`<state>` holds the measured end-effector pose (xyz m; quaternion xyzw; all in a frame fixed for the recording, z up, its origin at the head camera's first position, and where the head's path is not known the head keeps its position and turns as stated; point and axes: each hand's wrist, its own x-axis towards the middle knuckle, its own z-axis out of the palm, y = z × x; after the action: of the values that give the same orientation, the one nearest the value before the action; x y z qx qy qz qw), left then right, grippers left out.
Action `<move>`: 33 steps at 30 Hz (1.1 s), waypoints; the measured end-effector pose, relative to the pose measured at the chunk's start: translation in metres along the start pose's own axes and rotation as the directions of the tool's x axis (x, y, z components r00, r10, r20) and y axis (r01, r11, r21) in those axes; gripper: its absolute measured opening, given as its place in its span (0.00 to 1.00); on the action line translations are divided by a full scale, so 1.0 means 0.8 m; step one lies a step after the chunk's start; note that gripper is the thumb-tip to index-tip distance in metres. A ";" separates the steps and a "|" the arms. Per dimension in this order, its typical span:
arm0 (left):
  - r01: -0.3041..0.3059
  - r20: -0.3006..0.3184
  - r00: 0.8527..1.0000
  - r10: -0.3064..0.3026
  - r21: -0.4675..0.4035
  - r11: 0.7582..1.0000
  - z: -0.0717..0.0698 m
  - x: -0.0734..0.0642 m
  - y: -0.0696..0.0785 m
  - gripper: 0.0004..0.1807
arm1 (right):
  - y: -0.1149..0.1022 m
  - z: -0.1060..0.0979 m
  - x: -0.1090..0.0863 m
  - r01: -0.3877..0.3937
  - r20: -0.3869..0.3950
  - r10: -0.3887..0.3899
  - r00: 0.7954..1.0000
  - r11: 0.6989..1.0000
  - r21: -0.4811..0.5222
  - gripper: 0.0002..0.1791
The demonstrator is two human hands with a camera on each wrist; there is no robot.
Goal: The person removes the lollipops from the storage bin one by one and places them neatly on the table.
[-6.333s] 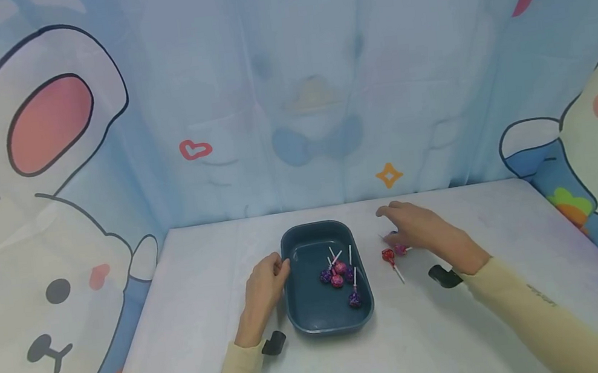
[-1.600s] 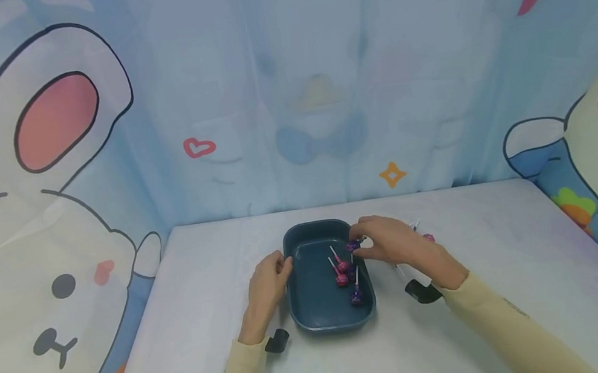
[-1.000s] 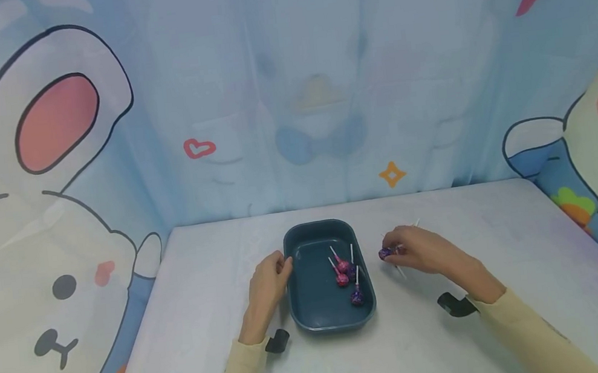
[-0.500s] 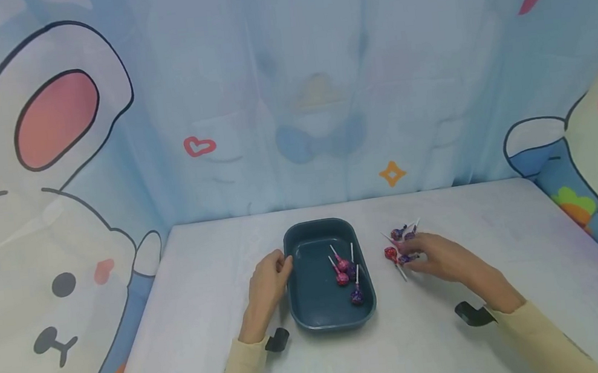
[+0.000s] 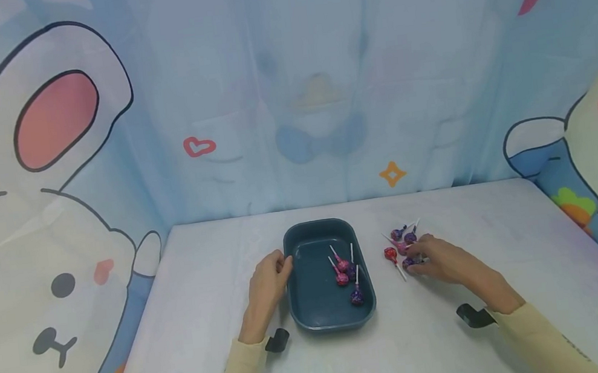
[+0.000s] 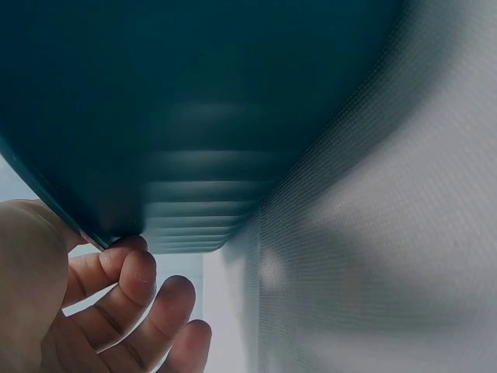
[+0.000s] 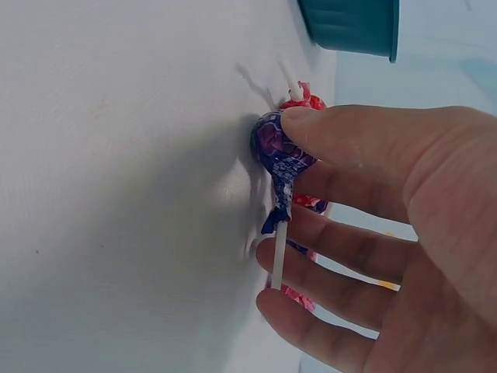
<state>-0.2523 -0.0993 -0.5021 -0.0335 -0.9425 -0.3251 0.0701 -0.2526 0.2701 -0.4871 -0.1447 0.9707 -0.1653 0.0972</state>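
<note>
My left hand [image 5: 267, 293] holds the near-left rim of a dark teal tray [image 5: 305, 307]; in the left wrist view, thumb and forefinger pinch its edge while the other fingers hang loosely bent. Several pink and purple lollipops, including a pink lollipop [image 5: 341, 279] and a purple lollipop [image 5: 357, 297], lie along the tray's right side. To the right of the tray, my right hand [image 5: 443, 261] pinches a purple-wrapped lollipop [image 7: 272, 144] low over the table, thumb on its candy end. Close by lie a red lollipop [image 5: 390, 254], a pink lollipop [image 5: 401, 248] and two purple ones.
A white cloth covers the table [image 5: 334, 365]. Behind it hangs a pale blue curtain [image 5: 306, 46] printed with cartoon animals. Dark wrist cameras sit below both hands.
My right hand has carried a purple lollipop out of the tray to the small group on the right, then shifted slightly further right. My left hand has stayed at the tray's rim.
</note>
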 end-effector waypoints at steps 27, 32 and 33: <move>0.001 -0.014 1.000 -0.001 -0.012 1.000 0.000 0.000 0.002 0.15 | -0.046 -0.063 0.004 0.065 -0.037 -0.062 0.997 0.995 0.078 0.28; -0.003 -0.018 1.000 0.003 -0.006 1.000 -0.001 0.000 0.002 0.15 | -0.052 -0.064 0.006 0.058 -0.036 -0.056 0.998 0.996 0.063 0.27; -0.003 -0.018 1.000 0.003 -0.006 1.000 -0.001 0.000 0.002 0.15 | -0.053 -0.064 0.007 0.058 -0.038 -0.056 0.998 0.997 0.059 0.28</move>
<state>-0.2520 -0.0980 -0.5005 -0.0321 -0.9408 -0.3280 0.0790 -0.2591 0.2451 -0.4257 -0.1664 0.9624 -0.1996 0.0791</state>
